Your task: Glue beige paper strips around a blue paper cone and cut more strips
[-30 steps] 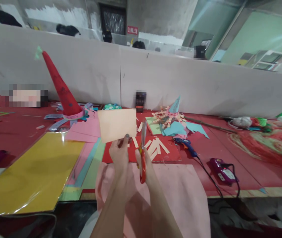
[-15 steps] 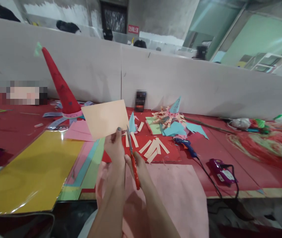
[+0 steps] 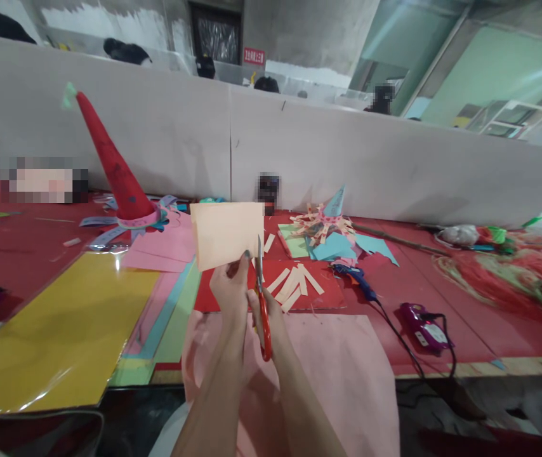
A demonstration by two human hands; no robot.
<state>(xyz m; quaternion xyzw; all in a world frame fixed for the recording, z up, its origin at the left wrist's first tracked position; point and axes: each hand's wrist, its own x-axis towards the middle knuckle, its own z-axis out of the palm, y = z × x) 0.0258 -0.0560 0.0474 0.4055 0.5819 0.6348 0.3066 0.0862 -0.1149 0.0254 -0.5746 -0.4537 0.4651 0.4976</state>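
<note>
Between the thumb and fingers of my left hand [image 3: 233, 282] is a pale yellow sheet of paper [image 3: 226, 235], held up above the table. My right hand [image 3: 270, 311] grips red-handled scissors [image 3: 264, 317] with the blades pointing upward. Those blades lie along the right edge of the paper, close to my left thumb; whether they bite into it I cannot tell. Just beyond my right hand, several cut paper strips [image 3: 294, 284] lie on a red board [image 3: 328, 298].
A red cone hat [image 3: 118, 171] stands at the left behind coloured sheets [image 3: 176, 317] and a yellow plastic-covered sheet [image 3: 61, 336]. To the right are a blue glue gun [image 3: 359, 279], a purple corded device [image 3: 423, 327] and a small blue cone with strips [image 3: 335, 206]. A white partition [image 3: 370, 158] runs behind.
The paper and both hands have shifted to the right, and the sheet is turned more upright. The scissors moved with them, their blades now more vertical and close along its right edge.
</note>
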